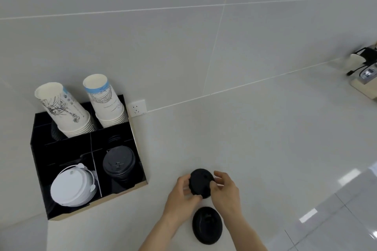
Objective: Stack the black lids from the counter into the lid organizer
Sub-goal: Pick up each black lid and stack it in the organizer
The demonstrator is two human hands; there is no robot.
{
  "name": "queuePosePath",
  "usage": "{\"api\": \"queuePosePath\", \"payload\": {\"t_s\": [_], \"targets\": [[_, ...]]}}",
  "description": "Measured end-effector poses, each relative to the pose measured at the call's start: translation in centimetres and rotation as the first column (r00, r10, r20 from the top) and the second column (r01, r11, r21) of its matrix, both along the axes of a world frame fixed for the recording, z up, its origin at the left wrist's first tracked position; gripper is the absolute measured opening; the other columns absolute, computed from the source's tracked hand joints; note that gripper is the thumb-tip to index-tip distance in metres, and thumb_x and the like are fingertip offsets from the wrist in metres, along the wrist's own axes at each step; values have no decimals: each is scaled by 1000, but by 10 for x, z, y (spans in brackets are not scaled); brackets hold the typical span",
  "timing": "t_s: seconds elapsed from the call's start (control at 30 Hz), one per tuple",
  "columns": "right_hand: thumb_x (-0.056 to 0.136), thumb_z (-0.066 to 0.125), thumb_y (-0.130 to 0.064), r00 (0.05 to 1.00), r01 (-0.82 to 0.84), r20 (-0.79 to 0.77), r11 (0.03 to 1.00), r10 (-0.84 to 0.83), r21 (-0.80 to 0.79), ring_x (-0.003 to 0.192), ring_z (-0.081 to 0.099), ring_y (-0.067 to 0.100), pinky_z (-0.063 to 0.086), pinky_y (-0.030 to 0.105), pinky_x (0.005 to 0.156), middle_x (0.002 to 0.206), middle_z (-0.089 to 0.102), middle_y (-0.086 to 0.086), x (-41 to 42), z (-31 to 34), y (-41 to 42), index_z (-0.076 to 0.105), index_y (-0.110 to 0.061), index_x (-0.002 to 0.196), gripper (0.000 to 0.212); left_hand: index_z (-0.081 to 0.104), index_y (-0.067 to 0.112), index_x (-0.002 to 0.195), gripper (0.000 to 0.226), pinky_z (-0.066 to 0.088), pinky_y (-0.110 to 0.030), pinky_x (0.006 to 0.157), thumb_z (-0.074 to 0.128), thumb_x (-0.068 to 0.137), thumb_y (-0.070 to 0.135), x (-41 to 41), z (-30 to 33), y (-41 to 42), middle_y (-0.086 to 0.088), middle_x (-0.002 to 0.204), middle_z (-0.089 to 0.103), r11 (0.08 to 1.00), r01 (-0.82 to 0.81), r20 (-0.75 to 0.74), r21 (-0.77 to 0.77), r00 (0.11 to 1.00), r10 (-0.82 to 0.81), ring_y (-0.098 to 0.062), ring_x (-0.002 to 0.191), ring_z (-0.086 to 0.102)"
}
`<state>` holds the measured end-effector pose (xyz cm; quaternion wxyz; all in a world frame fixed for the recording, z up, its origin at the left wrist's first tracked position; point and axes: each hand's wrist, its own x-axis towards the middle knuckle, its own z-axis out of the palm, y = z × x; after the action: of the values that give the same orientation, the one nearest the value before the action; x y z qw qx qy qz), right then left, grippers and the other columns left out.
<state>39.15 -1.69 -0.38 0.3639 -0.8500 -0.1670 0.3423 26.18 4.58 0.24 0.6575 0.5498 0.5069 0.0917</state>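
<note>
A person's left hand (181,191) and right hand (225,188) close together around a small stack of round black plastic cup lids (201,182), lifted just above the pale counter (265,149). The left fingers (184,179) curl against the stack's near-left edge while the right thumb and fingertips (221,175) pinch its opposite rim, so both hands grip the same stack. Below the wrists, a second round black plastic lid (207,225) lies flat on the counter, untouched. To the left of the fingers stands the black compartmented lid organizer (140,182), its near-right bay already holding a pile of black lids (119,162), its near-left bay a pile of white plastic lids (71,187), with two stacks of printed paper cups (81,106) in the bays behind. The step in hand appears to be squaring the held lids; doing it well likely means nesting the rims evenly before carrying them leftward, then lowering them centred onto the black pile, clear of the divider beside the white lids.
</note>
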Motion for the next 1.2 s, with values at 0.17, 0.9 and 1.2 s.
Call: {"api": "queuePosePath", "payload": {"t_s": [0.17,0.9,1.2], "targets": [[91,54,-16,999,-23,25,995,21,98,81,66,0,50,24,70,95,69,-14,-11,22,23,64,-30,115,29,48,44,122,57,46,-15,78,71,79,14,-30,17,18,18,124,59,992,-89,22,90,996,88,2,109,59],[95,50,-16,914,-404,95,863,395,303,95,66,2,54,26,87,107,72,-16,-130,82,143,67,-28,112,27,56,49,115,52,48,-22,80,65,84,8,-164,66,90,21,117,64,839,-482,142,254,876,460,1,104,65],[96,46,-15,868,-496,101,846,486,194,97,66,7,55,32,91,109,71,-10,-143,65,149,65,-26,119,32,54,42,126,55,47,-19,73,68,82,13,-172,47,98,21,117,61,844,-497,61,204,866,496,2,105,62]]}}
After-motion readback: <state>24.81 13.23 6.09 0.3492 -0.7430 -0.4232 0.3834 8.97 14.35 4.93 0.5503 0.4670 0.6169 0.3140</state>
